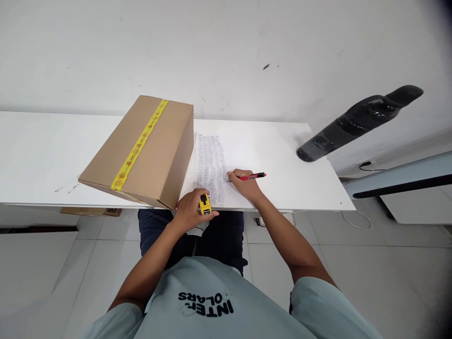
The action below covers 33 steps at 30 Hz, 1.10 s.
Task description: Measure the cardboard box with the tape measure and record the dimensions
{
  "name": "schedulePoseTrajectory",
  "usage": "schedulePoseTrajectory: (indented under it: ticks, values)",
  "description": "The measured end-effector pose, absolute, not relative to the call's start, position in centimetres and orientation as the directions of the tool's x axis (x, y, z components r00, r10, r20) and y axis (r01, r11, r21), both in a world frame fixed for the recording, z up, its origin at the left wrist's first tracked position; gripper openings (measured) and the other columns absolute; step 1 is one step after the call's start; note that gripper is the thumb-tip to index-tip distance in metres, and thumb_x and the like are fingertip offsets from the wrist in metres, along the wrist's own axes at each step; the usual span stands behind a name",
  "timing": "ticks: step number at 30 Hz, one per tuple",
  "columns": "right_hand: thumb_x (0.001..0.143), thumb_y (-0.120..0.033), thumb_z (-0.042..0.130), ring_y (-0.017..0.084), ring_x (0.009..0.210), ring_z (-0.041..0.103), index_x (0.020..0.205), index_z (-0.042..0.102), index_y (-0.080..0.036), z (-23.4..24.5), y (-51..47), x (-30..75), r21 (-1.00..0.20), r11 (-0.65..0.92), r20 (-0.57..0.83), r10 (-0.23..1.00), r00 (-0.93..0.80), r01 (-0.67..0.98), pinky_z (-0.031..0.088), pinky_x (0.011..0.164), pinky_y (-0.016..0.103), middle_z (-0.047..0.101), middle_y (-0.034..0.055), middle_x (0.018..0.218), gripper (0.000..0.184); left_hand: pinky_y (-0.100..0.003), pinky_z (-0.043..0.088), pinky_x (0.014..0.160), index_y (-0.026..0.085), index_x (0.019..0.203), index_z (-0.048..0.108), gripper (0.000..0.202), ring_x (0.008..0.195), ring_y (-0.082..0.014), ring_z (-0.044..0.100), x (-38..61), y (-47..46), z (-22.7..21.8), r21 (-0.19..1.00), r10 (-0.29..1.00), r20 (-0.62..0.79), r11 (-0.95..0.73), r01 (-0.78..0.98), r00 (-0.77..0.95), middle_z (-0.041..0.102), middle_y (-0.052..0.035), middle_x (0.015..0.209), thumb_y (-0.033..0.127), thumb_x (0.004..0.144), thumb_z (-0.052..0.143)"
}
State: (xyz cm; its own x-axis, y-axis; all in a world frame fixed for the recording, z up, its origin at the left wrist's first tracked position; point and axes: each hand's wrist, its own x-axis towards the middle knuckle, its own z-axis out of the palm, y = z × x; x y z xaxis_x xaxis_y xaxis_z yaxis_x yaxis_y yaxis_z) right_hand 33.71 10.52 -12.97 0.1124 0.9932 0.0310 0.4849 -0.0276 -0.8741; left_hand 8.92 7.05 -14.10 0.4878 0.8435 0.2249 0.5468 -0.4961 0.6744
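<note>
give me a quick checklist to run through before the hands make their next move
1. Pen gripped in the right hand: ok.
2. Pen tip touching the written paper: cannot tell, too small to see.
3. Tape measure held in the left hand: ok.
4. Yellow tape running across the top of the cardboard box: ok.
5. Box well back from the front edge of the table: not ok, its near corner reaches that edge.
</note>
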Motion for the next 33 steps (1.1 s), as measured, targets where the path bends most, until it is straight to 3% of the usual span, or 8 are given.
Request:
schedulePoseTrajectory:
  ticks: [8,18,25,27,29,33]
  values:
    - [0.089,-0.051,0.058,0.016,0.06,0.043,0.055,0.041,-0.024,-13.2,10.5,33.8,-0.866,-0.024,0.049,0.99,0.132,0.5,0.034,0.058,0.032,0.045,-0.0021,0.056,0.047,-0.041,0.055,0.096,0.025,0.125,0.054,0.066,0.108,-0.0268,0.07,8.9,7.1,-14.3,0.67,0.834,0.231,-0.51,0.539,0.502,0.07,-0.0055,0.118,0.058,0.076,0.083]
    - [0.093,-0.051,0.053,0.016,0.059,0.047,0.057,0.048,-0.024,-13.9,10.5,34.0,-0.822,-0.013,0.078,0.988,0.136,0.57,0.037,0.058,0.031,0.05,-0.0016,0.056,0.046,-0.041,0.055,0.094,0.025,0.126,0.054,0.068,0.107,-0.0271,0.07,8.8,7.2,-14.5,0.669,0.821,0.242,-0.527,0.524,0.516,0.07,-0.0058,0.117,0.063,0.077,0.08]
    - [0.097,-0.051,0.049,0.019,0.063,0.056,0.057,0.053,-0.023,-13.5,10.0,33.6,-0.732,0.082,0.215,0.97,0.115,0.677,0.044,0.065,0.033,0.056,0.0014,0.059,0.049,-0.045,0.054,0.099,0.025,0.132,0.051,0.073,0.113,-0.0297,0.069,8.4,6.8,-15.2,0.681,0.829,0.259,-0.52,0.516,0.496,0.068,-0.0091,0.124,0.066,0.078,0.078]
    - [0.097,-0.052,0.05,0.021,0.072,0.062,0.068,0.064,-0.023,-13.4,9.7,33.2,-0.706,0.139,0.274,0.958,0.086,0.694,0.048,0.071,0.034,0.064,0.0042,0.072,0.044,-0.047,0.053,0.102,0.024,0.136,0.047,0.075,0.118,-0.0312,0.067,8.2,6.5,-15.3,0.68,0.821,0.269,-0.532,0.505,0.503,0.065,-0.0123,0.131,0.068,0.081,0.075]
    - [0.096,-0.053,0.051,0.022,0.082,0.066,0.091,0.073,-0.023,-13.7,9.7,32.8,-0.683,0.174,0.32,0.944,0.076,0.709,0.051,0.075,0.035,0.07,0.0077,0.093,0.038,-0.05,0.052,0.105,0.023,0.139,0.045,0.077,0.122,-0.0327,0.064,8.1,6.3,-15.4,0.675,0.808,0.272,-0.548,0.494,0.523,0.062,-0.015,0.135,0.068,0.083,0.072]
    - [0.096,-0.038,0.043,0.025,0.087,0.067,0.124,0.068,-0.019,-14.9,10.2,32.2,-0.641,0.109,0.347,0.924,0.16,0.76,0.053,0.073,0.039,0.066,0.0149,0.12,0.042,-0.051,0.053,0.104,0.021,0.139,0.045,0.069,0.121,-0.0332,0.065,8.0,6.1,-15.1,0.646,0.782,0.286,-0.584,0.491,0.554,0.063,-0.0152,0.134,0.06,0.087,0.07]
